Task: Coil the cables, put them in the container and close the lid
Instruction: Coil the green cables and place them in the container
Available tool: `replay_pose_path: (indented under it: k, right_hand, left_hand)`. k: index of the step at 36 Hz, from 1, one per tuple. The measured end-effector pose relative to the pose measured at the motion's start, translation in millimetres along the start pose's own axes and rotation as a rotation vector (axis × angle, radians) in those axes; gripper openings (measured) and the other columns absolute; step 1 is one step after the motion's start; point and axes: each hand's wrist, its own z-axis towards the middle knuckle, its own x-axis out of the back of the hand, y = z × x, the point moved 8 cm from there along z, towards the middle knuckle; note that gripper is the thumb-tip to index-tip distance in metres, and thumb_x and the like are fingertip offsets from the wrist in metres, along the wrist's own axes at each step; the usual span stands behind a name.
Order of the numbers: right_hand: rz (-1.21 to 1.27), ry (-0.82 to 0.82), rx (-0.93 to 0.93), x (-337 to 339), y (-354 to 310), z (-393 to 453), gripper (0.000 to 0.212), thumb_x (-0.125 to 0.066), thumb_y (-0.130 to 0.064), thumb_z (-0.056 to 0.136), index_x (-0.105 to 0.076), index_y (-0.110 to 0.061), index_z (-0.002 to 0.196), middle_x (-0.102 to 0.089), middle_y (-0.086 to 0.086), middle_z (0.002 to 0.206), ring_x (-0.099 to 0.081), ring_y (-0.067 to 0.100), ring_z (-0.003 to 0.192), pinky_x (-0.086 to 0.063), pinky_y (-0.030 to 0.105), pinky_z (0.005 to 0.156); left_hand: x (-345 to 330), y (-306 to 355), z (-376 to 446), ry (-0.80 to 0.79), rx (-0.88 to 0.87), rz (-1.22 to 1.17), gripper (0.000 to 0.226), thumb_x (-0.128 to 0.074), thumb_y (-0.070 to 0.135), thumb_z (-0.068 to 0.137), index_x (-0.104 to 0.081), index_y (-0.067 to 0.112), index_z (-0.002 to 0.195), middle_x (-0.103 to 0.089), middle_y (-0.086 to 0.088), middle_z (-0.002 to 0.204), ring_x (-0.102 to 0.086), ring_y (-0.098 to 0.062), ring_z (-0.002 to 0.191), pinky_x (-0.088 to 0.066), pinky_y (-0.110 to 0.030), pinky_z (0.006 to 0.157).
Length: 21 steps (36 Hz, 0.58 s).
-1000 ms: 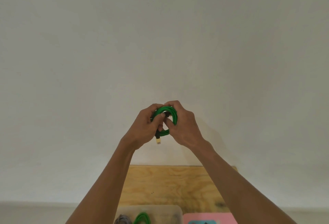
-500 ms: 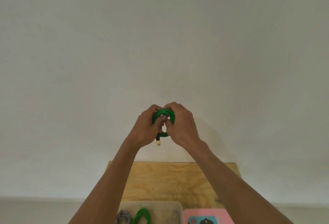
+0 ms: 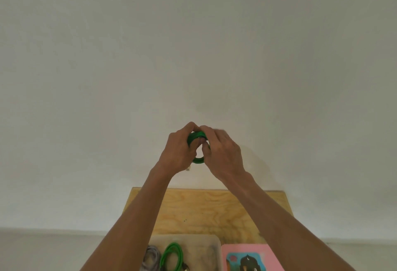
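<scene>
Left hand: I see my left hand (image 3: pixel 179 152) at centre frame, raised in front of the pale wall (image 3: pixel 193 44), fingers curled round the left side of the green cable coil (image 3: pixel 196 141).
Right hand: my right hand (image 3: pixel 223 152) meets it from the right, fingers and thumb pinching the same coil; its fingertips are slightly blurred.
Coil: a small tight ring held between both hands, well above the wooden table (image 3: pixel 206 208).
Connector: I make out a small pale tip (image 3: pixel 188 169) just below my left hand.
Container: the clear container (image 3: pixel 211 243) sits open at bottom centre, holding a grey cable (image 3: pixel 151 259) and a second green cable (image 3: pixel 171 257) side by side.
Lid: the pink lid (image 3: pixel 272 253) lies just right of the container.
</scene>
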Motion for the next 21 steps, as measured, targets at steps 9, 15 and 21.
replay_pose_path:
  k: [9, 15, 21]
  right_hand:
    - [-0.074, 0.045, -0.001, -6, 9, -10, 0.021, -0.073, 0.002, 0.077, -0.073, -0.010, 0.095, -0.073, 0.001, 0.088, -0.069, 0.021, 0.071, -0.051, 0.026, 0.048]
    - [-0.079, 0.042, -0.061, -24, -4, -23, 0.026, -0.073, 0.004, 0.071, -0.073, -0.008, 0.094, -0.072, 0.001, 0.088, -0.066, 0.023, 0.078, -0.052, 0.026, 0.050]
    - [-0.107, 0.068, -0.045, -31, -15, -32, 0.021, -0.069, 0.005, 0.075, -0.071, -0.005, 0.093, -0.070, 0.004, 0.085, -0.063, 0.025, 0.073, -0.050, 0.028, 0.047]
  left_hand:
    - [-6, -11, -10, -0.127, 0.023, -0.133, 0.027, -0.058, 0.009, 0.098, -0.063, 0.020, 0.122, -0.069, -0.003, 0.087, -0.068, -0.016, 0.068, -0.059, -0.033, 0.064]
    - [-5, -21, -23, -0.033, 0.057, -0.059, 0.021, -0.061, 0.006, 0.096, -0.067, 0.016, 0.113, -0.069, -0.005, 0.082, -0.068, -0.014, 0.057, -0.058, -0.040, 0.046]
    - [-1, -33, -24, -0.112, 0.114, -0.050, 0.019, -0.062, 0.010, 0.096, -0.066, 0.015, 0.114, -0.071, -0.002, 0.086, -0.070, -0.008, 0.057, -0.060, -0.025, 0.057]
